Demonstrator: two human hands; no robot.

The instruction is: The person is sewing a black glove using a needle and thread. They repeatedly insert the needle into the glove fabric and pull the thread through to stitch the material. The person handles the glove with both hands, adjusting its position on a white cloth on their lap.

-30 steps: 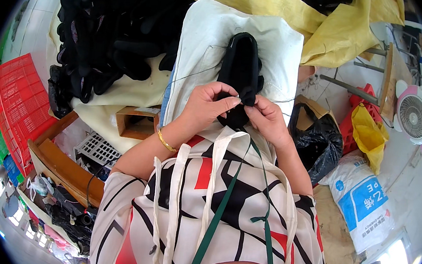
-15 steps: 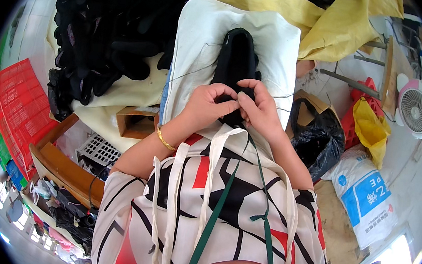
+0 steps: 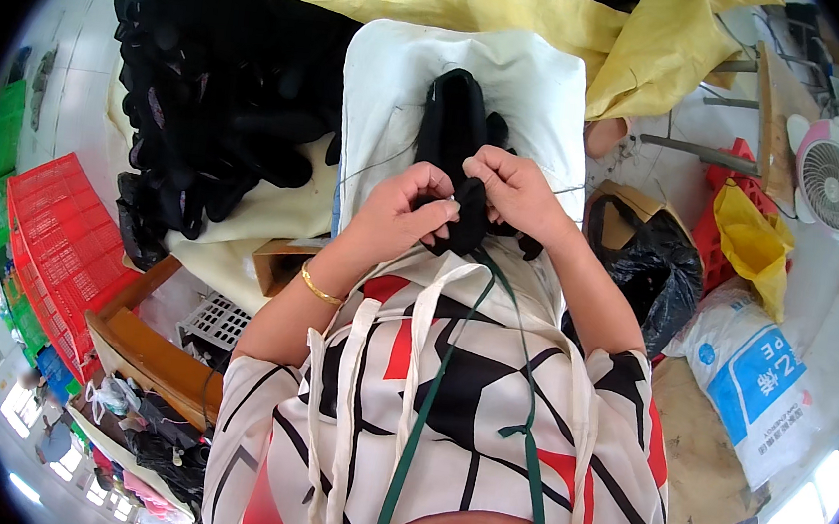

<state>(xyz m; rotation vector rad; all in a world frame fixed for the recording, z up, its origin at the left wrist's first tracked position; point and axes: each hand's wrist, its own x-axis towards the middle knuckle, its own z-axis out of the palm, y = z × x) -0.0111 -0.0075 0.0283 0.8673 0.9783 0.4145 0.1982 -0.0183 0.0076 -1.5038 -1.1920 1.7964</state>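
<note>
A black shoe-shaped piece of soft fabric (image 3: 455, 105), probably a shoe upper, lies lengthwise on the white cloth-covered pad (image 3: 381, 69) in front of me. Its near end is bunched up between my two hands. My left hand (image 3: 399, 215), a gold bangle on its wrist, pinches the left edge of this black fabric; a small pale glint shows at its fingertips, too small to name. My right hand (image 3: 523, 196) is closed too, thumb and forefinger gripping the top of the raised fold. A thin dark thread or wire crosses the pad on both sides.
A large heap of black shoe pieces (image 3: 234, 96) lies to the left on cream cloth. Red crates (image 3: 67, 241) and a wooden drawer (image 3: 157, 359) stand at left. On the right are a black bag in a carton (image 3: 654, 263), a white sack (image 3: 743, 380) and a pink-white fan (image 3: 833, 183).
The near end of the black piece has been lifted and folded up between my hands. My fingertips have moved a little apart, and the view has shifted slightly.
</note>
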